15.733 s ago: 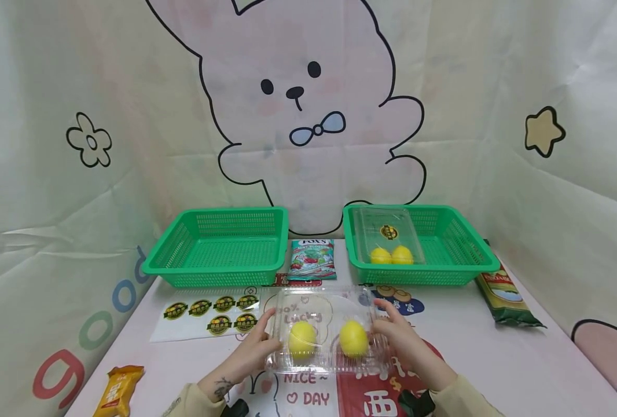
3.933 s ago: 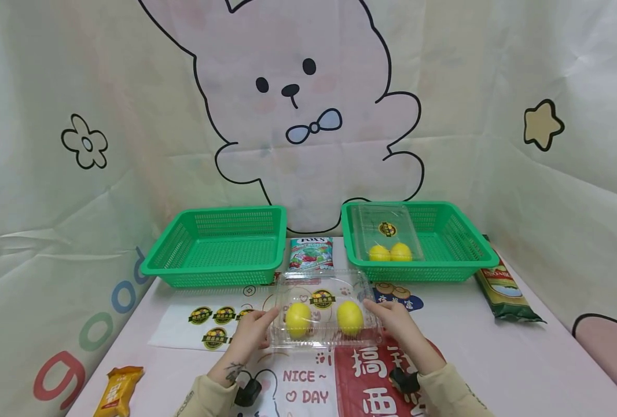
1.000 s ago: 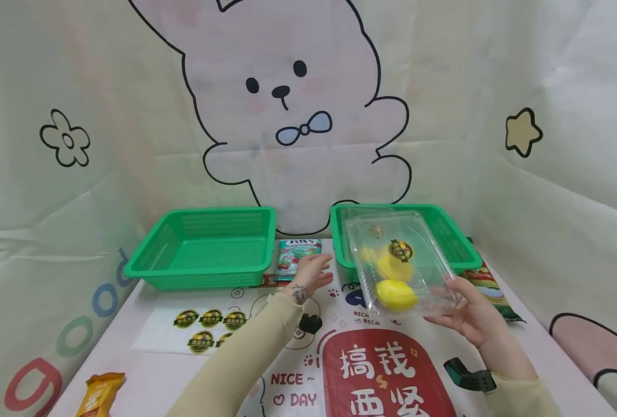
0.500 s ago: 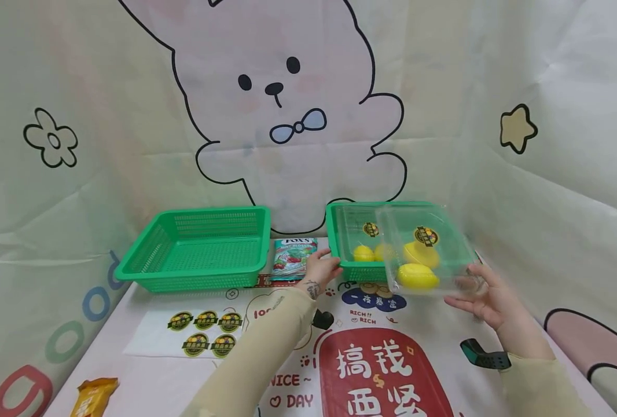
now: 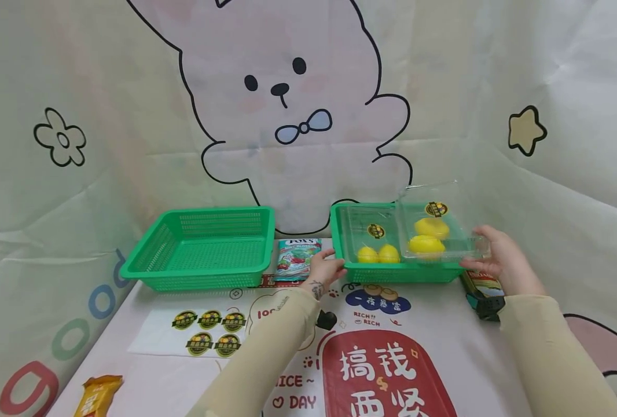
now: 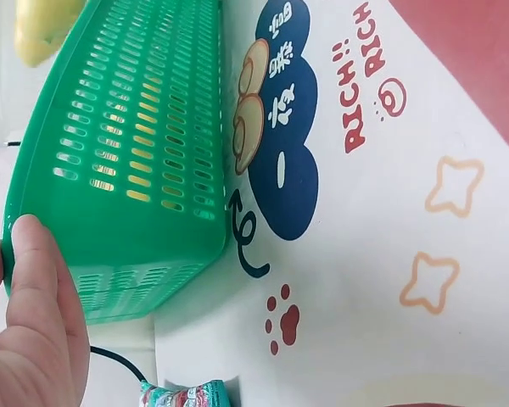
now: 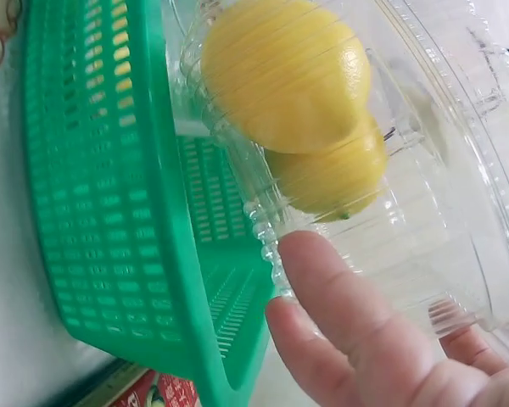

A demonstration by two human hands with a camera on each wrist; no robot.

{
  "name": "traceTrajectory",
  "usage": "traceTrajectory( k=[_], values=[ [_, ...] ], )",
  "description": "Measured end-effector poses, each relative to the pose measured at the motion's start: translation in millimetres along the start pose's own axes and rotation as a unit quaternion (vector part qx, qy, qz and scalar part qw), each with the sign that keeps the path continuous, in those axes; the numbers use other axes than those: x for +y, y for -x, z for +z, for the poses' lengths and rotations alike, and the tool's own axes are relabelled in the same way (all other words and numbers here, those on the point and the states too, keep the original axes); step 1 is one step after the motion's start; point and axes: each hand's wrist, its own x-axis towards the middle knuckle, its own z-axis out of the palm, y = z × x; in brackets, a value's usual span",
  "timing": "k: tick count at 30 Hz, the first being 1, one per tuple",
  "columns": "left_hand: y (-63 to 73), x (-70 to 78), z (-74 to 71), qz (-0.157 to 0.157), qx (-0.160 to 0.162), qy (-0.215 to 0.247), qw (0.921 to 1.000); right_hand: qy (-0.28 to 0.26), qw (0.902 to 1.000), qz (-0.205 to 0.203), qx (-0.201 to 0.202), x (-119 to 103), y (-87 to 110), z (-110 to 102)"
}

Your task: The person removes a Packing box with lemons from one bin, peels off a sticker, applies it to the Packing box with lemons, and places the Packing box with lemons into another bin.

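In the head view my right hand (image 5: 503, 263) grips the right edge of a clear plastic clamshell box (image 5: 455, 246), which is tilted above the right half of the right green basket (image 5: 407, 273). Two lemons (image 5: 426, 244) lie inside the box, and its lid bears a round black-and-gold sticker (image 5: 436, 209). My left hand (image 5: 326, 271) pinches that basket's near-left corner; the left wrist view has the thumb and fingers (image 6: 38, 288) on either side of the rim. A second clear box (image 5: 357, 226) with two lemons sits in the basket's left half.
Another green basket (image 5: 196, 279) stands at the back left, with a candy bag (image 5: 295, 258) between the two. A sticker sheet (image 5: 152, 336) lies at left, and an orange packet (image 5: 99, 395) at front left. A green packet (image 5: 483, 284) is partly hidden by the right arm.
My right hand has carried the clamshell box rightward and back, over the basket's right half. My left hand has come from beside the candy bag to the basket's near-left corner.
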Motion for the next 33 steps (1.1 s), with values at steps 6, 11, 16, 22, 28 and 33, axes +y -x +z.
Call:
traceTrajectory(
  k=[6,11,16,22,28,33],
  values=[
    [0.2,-0.7,1.9,-0.003,0.005,-0.005,1.0000,0.052,0.9985,0.000,0.018,-9,-17.5,-3],
    [0.9,-0.8,3.4,-0.003,0.007,-0.008,0.9999,0.083,0.9960,0.008,0.031,-12,-27.8,-3],
    [1.1,-1.5,5.0,-0.002,0.008,-0.013,0.9999,0.084,0.9946,0.040,0.045,-11,-35.1,-10],
    [1.5,-2.0,7.1,-0.001,0.007,-0.011,0.9999,0.074,0.9950,0.050,0.044,-7,-39.2,-20],
    [1.0,-0.4,7.4,-0.003,0.007,-0.005,1.0000,0.088,0.9946,0.028,0.047,-1,-43.1,-24],
    [0.6,0.9,6.8,-0.003,0.005,-0.006,1.0000,0.111,0.9931,0.018,0.032,1,-44.4,-28]
  ],
)
